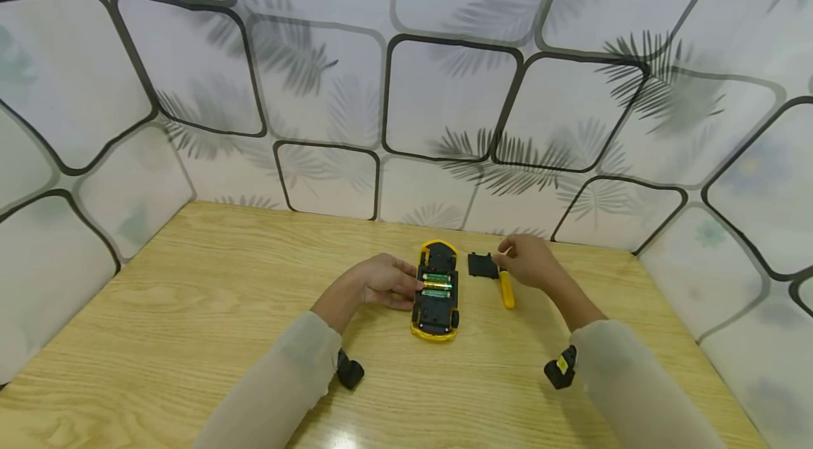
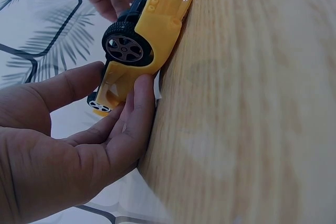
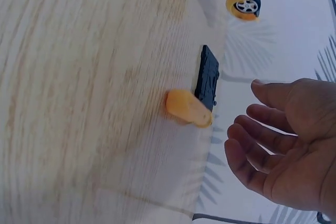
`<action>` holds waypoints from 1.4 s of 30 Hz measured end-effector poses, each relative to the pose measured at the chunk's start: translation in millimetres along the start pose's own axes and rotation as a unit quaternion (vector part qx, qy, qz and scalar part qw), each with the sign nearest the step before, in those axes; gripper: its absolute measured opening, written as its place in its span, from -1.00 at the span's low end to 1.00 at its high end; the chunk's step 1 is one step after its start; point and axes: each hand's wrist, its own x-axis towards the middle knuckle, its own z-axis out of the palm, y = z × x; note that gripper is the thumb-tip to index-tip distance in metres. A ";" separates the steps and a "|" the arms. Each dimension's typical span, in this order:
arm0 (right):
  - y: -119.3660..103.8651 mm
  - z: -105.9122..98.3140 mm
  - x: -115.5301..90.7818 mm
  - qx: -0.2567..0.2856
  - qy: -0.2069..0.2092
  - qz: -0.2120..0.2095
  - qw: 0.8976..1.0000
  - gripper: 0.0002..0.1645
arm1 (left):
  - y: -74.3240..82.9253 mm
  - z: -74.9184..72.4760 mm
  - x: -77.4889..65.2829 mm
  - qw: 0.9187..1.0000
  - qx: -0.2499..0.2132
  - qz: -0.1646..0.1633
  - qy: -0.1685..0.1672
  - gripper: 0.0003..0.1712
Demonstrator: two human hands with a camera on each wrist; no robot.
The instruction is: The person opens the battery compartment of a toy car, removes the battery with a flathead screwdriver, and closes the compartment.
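- toy car (image 1: 435, 309): upside down at the bench (image 1: 254, 336), black underside up, yellow shell below; whether the roof sits fully on the wood, cannot tell. looks like hard plastic, so probably light and stiff, shell a bit slick.
- best hold, by judgement: the long sides between front and rear wheels, clear of the wheels, which may turn.
- three batteries (image 1: 437, 286): side by side in the open compartment, uncovered; smooth, likely to roll out if the car is tipped.
- battery cover (image 1: 482, 265): flat on the bench, right of the car. thin, stiff, surely very light; small tabs on the far edge look the fragile part. take it by the left and right edges.
- left hand (image 1: 386, 282): at the car's left side, thumb and fingers pinching it.
- right hand (image 1: 524, 260): half open, fingers loosely curved, nothing held; near the cover's right end, with a gap in the right wrist view. car lies to its left, beyond the cover.
- yellow-handled tool (image 1: 506, 289), seemingly a screwdriver: just right of the cover, handle pointing near; shaft unclear.
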 end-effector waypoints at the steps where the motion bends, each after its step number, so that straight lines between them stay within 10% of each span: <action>1: -2.1 0.8 -0.1 -0.001 -0.001 -0.005 1.000 -0.62 | -0.2 0.0 0.0 1.000 0.001 0.000 0.000 -0.40; 15: -30.5 13.4 -4.8 -0.043 0.026 -0.126 0.991 -0.65 | 1.1 0.4 -1.9 1.000 0.003 0.000 0.003 -0.45; 28: -40.6 32.8 -7.1 -0.139 0.057 -0.275 0.950 -0.70 | 0.9 0.3 -2.3 1.000 0.000 0.000 0.003 -0.39; 42: -48.8 36.4 -7.8 -0.183 0.078 -0.341 0.919 -0.60 | 1.8 -0.6 -3.4 1.000 0.012 0.002 0.002 -0.38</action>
